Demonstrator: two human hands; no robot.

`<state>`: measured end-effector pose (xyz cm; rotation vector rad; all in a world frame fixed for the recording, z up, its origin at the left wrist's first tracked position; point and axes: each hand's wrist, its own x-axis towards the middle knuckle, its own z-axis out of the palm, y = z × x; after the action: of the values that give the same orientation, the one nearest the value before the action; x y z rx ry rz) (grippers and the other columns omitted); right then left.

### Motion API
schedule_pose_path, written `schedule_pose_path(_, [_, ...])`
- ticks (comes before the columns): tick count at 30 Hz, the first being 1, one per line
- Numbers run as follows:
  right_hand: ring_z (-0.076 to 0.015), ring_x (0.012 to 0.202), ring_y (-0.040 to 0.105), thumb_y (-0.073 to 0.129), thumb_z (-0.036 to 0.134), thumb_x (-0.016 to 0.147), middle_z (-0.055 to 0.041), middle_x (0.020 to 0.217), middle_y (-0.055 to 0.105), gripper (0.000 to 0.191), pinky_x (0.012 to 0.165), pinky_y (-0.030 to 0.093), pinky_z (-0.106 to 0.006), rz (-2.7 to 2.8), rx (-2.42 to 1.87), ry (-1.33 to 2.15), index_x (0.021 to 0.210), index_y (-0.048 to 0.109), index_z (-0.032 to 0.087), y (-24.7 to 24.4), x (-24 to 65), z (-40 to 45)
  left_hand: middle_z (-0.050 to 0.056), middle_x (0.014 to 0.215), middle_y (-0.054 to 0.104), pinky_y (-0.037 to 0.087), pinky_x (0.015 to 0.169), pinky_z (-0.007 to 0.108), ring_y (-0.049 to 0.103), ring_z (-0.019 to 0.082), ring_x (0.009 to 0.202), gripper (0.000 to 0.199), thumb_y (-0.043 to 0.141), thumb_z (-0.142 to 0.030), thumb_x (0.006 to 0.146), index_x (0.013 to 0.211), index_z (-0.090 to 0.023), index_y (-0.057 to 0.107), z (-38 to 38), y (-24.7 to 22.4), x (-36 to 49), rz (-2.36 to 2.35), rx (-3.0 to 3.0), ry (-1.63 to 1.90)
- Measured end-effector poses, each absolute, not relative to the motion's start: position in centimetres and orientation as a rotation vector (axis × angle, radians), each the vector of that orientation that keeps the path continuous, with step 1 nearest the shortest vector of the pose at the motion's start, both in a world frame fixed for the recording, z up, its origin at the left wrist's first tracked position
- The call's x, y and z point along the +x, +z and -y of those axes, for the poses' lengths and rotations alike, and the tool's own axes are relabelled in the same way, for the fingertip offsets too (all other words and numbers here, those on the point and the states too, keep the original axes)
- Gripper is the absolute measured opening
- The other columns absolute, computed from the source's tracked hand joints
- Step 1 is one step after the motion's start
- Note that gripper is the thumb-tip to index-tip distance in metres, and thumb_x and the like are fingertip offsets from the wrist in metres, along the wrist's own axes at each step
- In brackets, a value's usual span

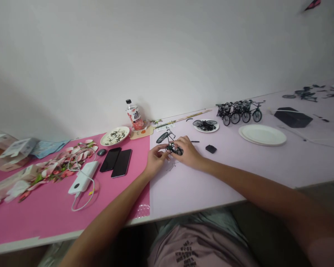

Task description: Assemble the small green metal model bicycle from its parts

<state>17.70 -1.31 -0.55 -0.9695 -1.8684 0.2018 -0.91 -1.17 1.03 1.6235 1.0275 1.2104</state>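
A small black model bicycle (163,138) is tilted between my two hands just above the pale part of the table, one wheel raised toward the wall. My left hand (155,160) grips its lower part from the left, fingers closed. From the right, my right hand (189,152) pinches it near the other wheel (179,151). My fingers hide part of the frame. Right of my hands lie a small black block (210,148) and a thin black stick (195,141). Behind them, a white plate (201,129) bears loose black bicycle parts (207,124).
Several model bicycles (239,111) stand in a row at the back right, near stacked white plates (263,135) and a dark box (293,116). On the pink mat (100,218) are two phones (121,163), a white power bank (84,178) and petals. A bottle (135,116) stands by the wall.
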Motion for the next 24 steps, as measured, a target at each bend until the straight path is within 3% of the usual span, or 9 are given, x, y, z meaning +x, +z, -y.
schedule_pose_path(3, [-0.0267, 0.093, 0.054, 0.079, 0.017, 0.082, -0.0045, 0.092, 0.059, 0.034, 0.082, 0.050, -0.042, 1.766, -0.989, 0.210, 0.111, 0.062, 0.023, -0.4, 17.8, 1.5, 0.009, 0.086, 0.078, 0.046, 0.050, 0.026, 0.066, 0.014, 0.053, 0.054, 0.084, -0.052, 0.076, 0.111, -0.012, 0.074, 1.1, 0.9, -1.0, -1.076, 1.632, 1.250])
schedule_pose_path(7, [-0.0263, 0.094, 0.055, 0.076, 0.015, 0.084, -0.0042, 0.091, 0.059, 0.017, 0.083, 0.050, -0.042, 1.817, -0.922, 0.213, 0.091, 0.063, 0.024, 0.2, 17.9, 1.9, 0.005, 0.072, 0.074, 0.048, 0.052, 0.027, 0.065, 0.016, 0.051, 0.054, 0.084, -0.053, 0.077, 0.112, -0.013, 0.075, 0.9, 0.4, -1.0, -1.110, 1.648, 1.269])
schedule_pose_path(11, [-0.0261, 0.098, 0.057, 0.070, 0.016, 0.092, -0.0049, 0.092, 0.061, 0.010, 0.087, 0.052, -0.044, 1.878, -0.833, 0.243, 0.094, 0.072, 0.025, 0.3, 18.0, 1.9, 0.003, 0.065, 0.071, 0.048, 0.053, 0.026, 0.064, 0.016, 0.052, 0.053, 0.082, -0.054, 0.080, 0.114, -0.014, 0.074, 0.8, -0.1, -1.2, -1.113, 1.681, 1.288])
schedule_pose_path(21, [-0.0262, 0.097, 0.059, 0.075, 0.022, 0.093, -0.0062, 0.091, 0.070, 0.008, 0.090, 0.052, -0.046, 1.918, -0.829, 0.238, 0.095, 0.082, 0.027, 0.1, 18.4, 1.3, 0.012, 0.102, 0.078, 0.051, 0.058, 0.025, 0.068, 0.013, 0.060, 0.056, 0.081, -0.057, 0.080, 0.115, -0.014, 0.073, 0.4, -0.1, -1.5, -1.055, 1.666, 1.339])
schedule_pose_path(24, [-0.0258, 0.097, 0.059, 0.075, 0.021, 0.093, -0.0063, 0.091, 0.070, 0.010, 0.090, 0.052, -0.046, 1.934, -0.830, 0.243, 0.095, 0.082, 0.027, -0.1, 18.4, 1.2, 0.011, 0.101, 0.078, 0.052, 0.058, 0.025, 0.068, 0.013, 0.062, 0.056, 0.081, -0.057, 0.080, 0.114, -0.014, 0.073, 0.3, -0.2, -1.5, -1.041, 1.677, 1.345])
